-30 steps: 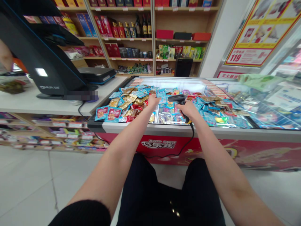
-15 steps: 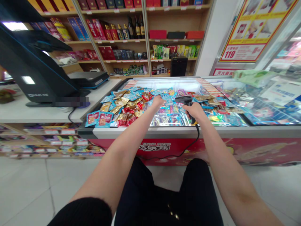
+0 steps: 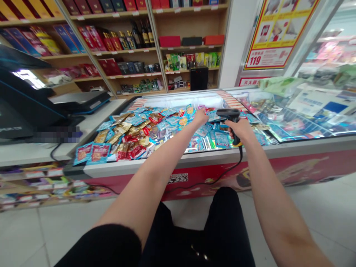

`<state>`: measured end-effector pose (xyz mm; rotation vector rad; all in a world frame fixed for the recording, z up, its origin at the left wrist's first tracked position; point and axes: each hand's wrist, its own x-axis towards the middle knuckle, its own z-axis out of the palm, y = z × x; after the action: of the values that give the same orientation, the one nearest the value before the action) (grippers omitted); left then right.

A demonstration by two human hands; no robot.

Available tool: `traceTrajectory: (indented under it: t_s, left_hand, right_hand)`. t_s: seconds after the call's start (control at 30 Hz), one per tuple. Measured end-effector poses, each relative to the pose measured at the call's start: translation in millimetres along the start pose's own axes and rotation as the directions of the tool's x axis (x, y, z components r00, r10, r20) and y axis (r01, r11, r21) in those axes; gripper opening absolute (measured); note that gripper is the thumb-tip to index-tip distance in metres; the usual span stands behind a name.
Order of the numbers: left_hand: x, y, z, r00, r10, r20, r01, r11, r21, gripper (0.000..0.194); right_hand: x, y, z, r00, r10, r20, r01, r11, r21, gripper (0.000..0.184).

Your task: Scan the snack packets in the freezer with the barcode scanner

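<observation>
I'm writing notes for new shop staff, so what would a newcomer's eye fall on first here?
Probably the heap of blue, gold and red snack packets spread across the top of the red-fronted chest freezer. Next might come the black barcode scanner in the right hand, held over the packets, then the red-bordered poster marked 119 at upper right.

Bottles (image 3: 143,34) on wooden shelves (image 3: 125,52) beyond the freezer (image 3: 205,161).

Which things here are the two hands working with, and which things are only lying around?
In use:
- handheld scanner, in right hand
- its cable
- small packets, near left hand

Just around:
- green bag
- red shelf box
- wall poster
</observation>
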<state>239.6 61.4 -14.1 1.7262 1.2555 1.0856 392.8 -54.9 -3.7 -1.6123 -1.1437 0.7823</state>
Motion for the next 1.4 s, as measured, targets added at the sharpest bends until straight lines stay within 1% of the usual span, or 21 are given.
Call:
traceTrajectory:
  t_s: [0.07,0.1,0.2,0.27,0.37,0.47,0.57,0.63,0.67,0.73,0.83,0.9,0.97,1.07,1.2,1.33,1.4]
  left_hand:
    - [-1,-3,4.7,0.999,0.052,0.004,-0.051,0.969,0.242,0.037]
    - [-2,-5,5.0,0.998,0.056,0.009,-0.056,0.945,0.321,0.041]
    - [-7,-12,-1.3,0.998,0.067,0.006,-0.062,0.876,0.477,0.043]
    - [-8,-17,-11.8,0.997,0.08,0.012,-0.073,0.828,0.556,0.039]
    - [-4,-28,-38.8,0.999,0.054,-0.001,-0.038,0.722,0.691,0.038]
    - [9,-42,-79.0,0.998,0.029,-0.057,0.03,0.573,0.819,0.042]
    - [26,-58,-122.0,0.992,0.026,-0.125,0.098,0.481,0.871,0.047]
    - [38,-69,-143.7,0.988,-0.046,-0.146,0.151,0.446,0.882,0.055]
    - [44,-74,-151.2,0.989,-0.078,-0.129,0.15,0.438,0.886,0.06]
    - [52,-83,-159.0,0.987,-0.15,-0.063,0.123,0.441,0.889,0.065]
    - [53,-90,-159.5,0.98,-0.198,0.031,0.066,0.463,0.884,0.067]
    - [47,-92,-158.5,0.979,-0.185,0.083,0.014,0.468,0.884,0.067]
    - [35,-91,-159.3,0.976,-0.166,0.144,-0.052,0.461,0.886,0.068]
    - [9,-88,-163.6,0.966,-0.136,0.219,-0.141,0.433,0.89,0.068]
    - [-27,-82,-172.7,0.949,-0.08,0.306,-0.249,0.405,0.88,0.063]
    - [-54,-75,-185.6,0.924,-0.09,0.371,-0.305,0.41,0.86,0.056]
    - [-64,-73,-192.8,0.912,-0.1,0.397,-0.318,0.436,0.842,0.054]
  right_hand:
    - [1,3,-3,1.0,-0.002,0.001,0.002,1.0,0.006,0.021]
    - [1,4,-3,1.0,-0.003,0.004,0.003,1.0,0.003,0.021]
    - [-2,5,0,1.0,-0.001,0.01,0.001,1.0,-0.005,0.019]
    - [-5,3,5,1.0,0.009,0.022,-0.009,1.0,0.008,0.018]
    - [-7,-1,16,0.998,0.021,0.06,-0.022,1.0,0.018,0.016]
    - [-7,-4,28,0.996,0.003,0.089,-0.004,1.0,0.01,0.017]
    - [-5,-8,40,0.992,-0.025,0.121,0.026,1.0,-0.006,0.019]
    - [-4,-11,47,0.989,-0.028,0.148,0.029,1.0,-0.001,0.019]
    - [-4,-12,51,0.986,-0.025,0.165,0.024,1.0,0.012,0.018]
    - [-4,-16,57,0.979,-0.019,0.201,0.01,0.999,0.047,0.017]
    - [-4,-25,66,0.97,-0.009,0.243,-0.009,0.997,0.071,0.017]
    - [-5,-30,72,0.966,-0.005,0.259,-0.015,0.997,0.074,0.018]
    - [-6,-35,79,0.959,-0.01,0.282,-0.015,0.996,0.087,0.019]
    - [-8,-37,91,0.945,-0.029,0.325,-0.007,0.994,0.109,0.019]
    - [-16,-36,104,0.933,-0.044,0.358,0.008,0.995,0.1,0.018]
    - [-29,-38,112,0.931,0.01,0.365,-0.033,0.998,0.057,0.021]
    - [-34,-39,114,0.929,0.026,0.37,-0.046,0.998,0.044,0.02]
